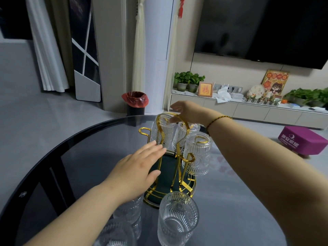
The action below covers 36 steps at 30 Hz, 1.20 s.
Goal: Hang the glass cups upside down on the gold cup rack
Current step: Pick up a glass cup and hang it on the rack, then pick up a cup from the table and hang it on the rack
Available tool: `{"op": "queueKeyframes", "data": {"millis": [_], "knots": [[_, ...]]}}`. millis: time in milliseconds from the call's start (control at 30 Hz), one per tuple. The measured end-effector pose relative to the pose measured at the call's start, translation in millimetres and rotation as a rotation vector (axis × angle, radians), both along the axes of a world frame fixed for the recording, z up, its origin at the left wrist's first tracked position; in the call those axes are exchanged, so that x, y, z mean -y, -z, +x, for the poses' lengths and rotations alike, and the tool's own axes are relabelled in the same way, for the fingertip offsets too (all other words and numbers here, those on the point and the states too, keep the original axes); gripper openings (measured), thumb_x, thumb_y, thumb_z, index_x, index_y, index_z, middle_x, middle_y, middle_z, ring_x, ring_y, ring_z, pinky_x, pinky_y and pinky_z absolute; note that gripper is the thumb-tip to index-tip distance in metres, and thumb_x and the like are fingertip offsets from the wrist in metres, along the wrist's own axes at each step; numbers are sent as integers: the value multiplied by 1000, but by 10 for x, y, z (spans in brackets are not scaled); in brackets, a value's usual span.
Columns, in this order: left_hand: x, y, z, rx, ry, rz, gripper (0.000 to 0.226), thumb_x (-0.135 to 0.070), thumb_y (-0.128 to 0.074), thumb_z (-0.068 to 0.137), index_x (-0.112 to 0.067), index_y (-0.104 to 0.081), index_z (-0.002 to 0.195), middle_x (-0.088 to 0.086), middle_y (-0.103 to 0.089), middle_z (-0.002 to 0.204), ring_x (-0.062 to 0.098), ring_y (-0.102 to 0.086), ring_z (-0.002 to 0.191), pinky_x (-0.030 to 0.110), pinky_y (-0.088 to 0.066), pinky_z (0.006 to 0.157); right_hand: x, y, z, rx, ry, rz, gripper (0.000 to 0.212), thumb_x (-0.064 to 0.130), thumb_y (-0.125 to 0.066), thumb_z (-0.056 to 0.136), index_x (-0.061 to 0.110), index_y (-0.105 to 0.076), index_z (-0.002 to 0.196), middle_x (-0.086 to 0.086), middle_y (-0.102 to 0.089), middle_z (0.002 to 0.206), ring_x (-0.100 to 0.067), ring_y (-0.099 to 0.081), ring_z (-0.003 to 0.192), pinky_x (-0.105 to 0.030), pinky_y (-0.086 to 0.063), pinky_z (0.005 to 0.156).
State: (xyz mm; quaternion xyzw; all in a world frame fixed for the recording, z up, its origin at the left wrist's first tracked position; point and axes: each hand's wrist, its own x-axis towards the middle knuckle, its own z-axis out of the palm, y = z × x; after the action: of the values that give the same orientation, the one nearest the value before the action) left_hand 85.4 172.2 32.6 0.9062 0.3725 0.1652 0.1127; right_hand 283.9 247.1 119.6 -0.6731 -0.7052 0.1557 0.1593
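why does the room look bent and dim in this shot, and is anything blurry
Head view: the wide-angle lens bows the table rim; light is soft and dim, with pale sheen on the dark glass top. The left hand is slightly smeared, and the near cups at the bottom edge look soft. The gold rack stays fairly crisp.

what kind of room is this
Most likely a home living room: a large black wall-mounted television above a long low pale cabinet with potted green plants, and a round dark glass table.
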Motion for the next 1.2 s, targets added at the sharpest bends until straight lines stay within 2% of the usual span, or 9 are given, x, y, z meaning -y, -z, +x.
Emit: {"op": "queueKeyframes", "data": {"millis": [200,300,433,533,633,733,867,1000,1200], "knots": [[59,50,-20,-67,-4,44,73,-41,-41,87,-42,18,129,-25,26,132,-7,30,120,26,4,108,593,-145,216,-26,85,78,56,17,-59,79,4,-34,128,-15,-41,138,-26,-41,125,-31,-32,104],[111,36,-28,-75,-37,81,72,-41,-40,88,-35,14,135,-20,25,133,-4,26,121,22,9,104,1011,-74,278,-66,151,195,50,19,-59,79,6,-40,125,-14,-48,132,-26,-46,119,-33,-36,100],[196,20,-10,-63,-72,88,70,-42,-38,88,-29,9,138,-20,19,136,-4,22,123,23,12,103,1625,261,222,-315,236,440,34,10,-60,78,6,-53,110,-6,-59,106,-24,-54,102,-31,-42,91],[217,-3,-19,-58,-95,81,68,-38,-39,89,-27,6,139,-10,11,150,2,15,133,24,10,104,1990,721,72,-459,288,517,25,4,-60,76,12,-56,99,1,-56,93,-21,-55,93,-29,-43,87],[242,-40,-6,-57,-102,43,69,-36,-42,88,-27,4,139,-6,6,153,7,8,138,26,4,105,2218,1236,-124,-540,281,391,35,10,-61,76,23,-47,105,5,-51,103,-14,-49,101,-23,-37,89],[274,-57,-6,-58,-114,5,70,-36,-45,87,-28,2,139,-7,6,153,7,7,138,36,-5,112,2327,1607,-285,-618,225,180,65,22,-65,73,29,-28,126,13,-36,121,-5,-35,115,-17,-28,94],[315,-45,1,-68,-120,-7,69,-35,-45,87,-28,0,139,-6,4,153,8,7,138,42,-10,113,2386,1876,-429,-613,194,105,90,31,-71,65,27,-15,135,11,-31,138,-8,-27,129,-28,-24,109],[330,-41,9,-62,-128,-9,69,-32,-46,87,-27,0,139,-6,3,153,9,7,139,45,-13,112,2331,1934,-525,-459,258,203,97,45,-66,54,29,-16,135,7,-41,137,-16,-35,125,-41,-27,110],[319,-20,10,-2,-109,-52,64,-8,-35,87,-26,-3,140,-6,3,153,7,8,138,44,-9,113,2210,2000,-606,-407,351,186,85,44,-65,60,22,-22,130,7,-48,129,-14,-39,123,-33,-3,113]]}}
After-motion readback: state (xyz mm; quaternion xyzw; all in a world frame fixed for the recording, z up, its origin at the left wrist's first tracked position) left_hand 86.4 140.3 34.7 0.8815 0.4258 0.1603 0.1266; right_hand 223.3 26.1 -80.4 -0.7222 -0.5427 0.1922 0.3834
